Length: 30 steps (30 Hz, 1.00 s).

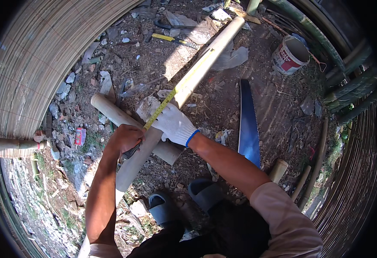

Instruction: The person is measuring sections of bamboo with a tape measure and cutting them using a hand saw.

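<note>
A long pale bamboo pole (212, 50) runs slantwise from the far right toward my lower left. Along its top lies the yellow blade of a tape measure (166, 102), drawn out toward the far end. My bare left hand (126, 138) is closed around the dark tape case, low on the pole. Just ahead and to the right, my right hand (174, 124), in a white knit glove with a blue cuff, grips the pole beside the blade; its fingertips are partly hidden. Beneath the pole, a shorter bamboo piece (114, 111) lies crosswise on the ground.
A blue-bladed handsaw (249, 122) lies right of my gloved hand. Farther off are a white-and-red bucket (290, 56) and a yellow-handled tool (163, 37). A slatted bamboo screen (38, 56) curves along the left. Green bamboo poles (354, 88) stand at right. Debris litters the dirt.
</note>
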Motion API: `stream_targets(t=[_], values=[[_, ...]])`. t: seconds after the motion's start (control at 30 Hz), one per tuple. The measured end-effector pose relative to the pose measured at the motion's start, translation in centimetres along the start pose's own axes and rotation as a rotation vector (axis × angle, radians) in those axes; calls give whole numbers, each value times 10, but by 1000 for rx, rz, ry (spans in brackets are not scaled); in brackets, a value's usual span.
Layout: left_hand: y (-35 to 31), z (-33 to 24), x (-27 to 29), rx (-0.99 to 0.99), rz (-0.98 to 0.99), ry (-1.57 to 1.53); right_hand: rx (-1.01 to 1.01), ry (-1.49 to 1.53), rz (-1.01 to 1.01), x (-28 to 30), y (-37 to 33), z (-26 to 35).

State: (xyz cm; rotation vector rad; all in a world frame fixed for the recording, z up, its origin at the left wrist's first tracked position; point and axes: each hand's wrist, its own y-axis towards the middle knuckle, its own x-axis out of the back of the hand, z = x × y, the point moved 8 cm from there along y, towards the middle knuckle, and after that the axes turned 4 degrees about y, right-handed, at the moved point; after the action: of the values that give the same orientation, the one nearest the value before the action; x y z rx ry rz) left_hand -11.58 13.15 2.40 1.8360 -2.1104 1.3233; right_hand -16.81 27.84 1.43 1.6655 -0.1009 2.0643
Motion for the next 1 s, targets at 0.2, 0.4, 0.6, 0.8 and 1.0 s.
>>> stream_targets(t=[0.2, 0.4, 0.6, 0.8, 1.0], values=[[-3, 15, -2, 193, -10, -54, -9, 14, -23, -2, -1, -2], [-5, 18, -3, 206, -27, -44, 16, 92, -98, 1, -1, -2], [-2, 25, 2, 204, -92, 74, -24, 34, 40, -4, 1, -2], [-9, 55, -17, 212, 36, -238, 35, 73, -101, 1, -8, -3], [-15, 62, -15, 179, -53, 24, -17, -16, -120, -6, -27, 3]])
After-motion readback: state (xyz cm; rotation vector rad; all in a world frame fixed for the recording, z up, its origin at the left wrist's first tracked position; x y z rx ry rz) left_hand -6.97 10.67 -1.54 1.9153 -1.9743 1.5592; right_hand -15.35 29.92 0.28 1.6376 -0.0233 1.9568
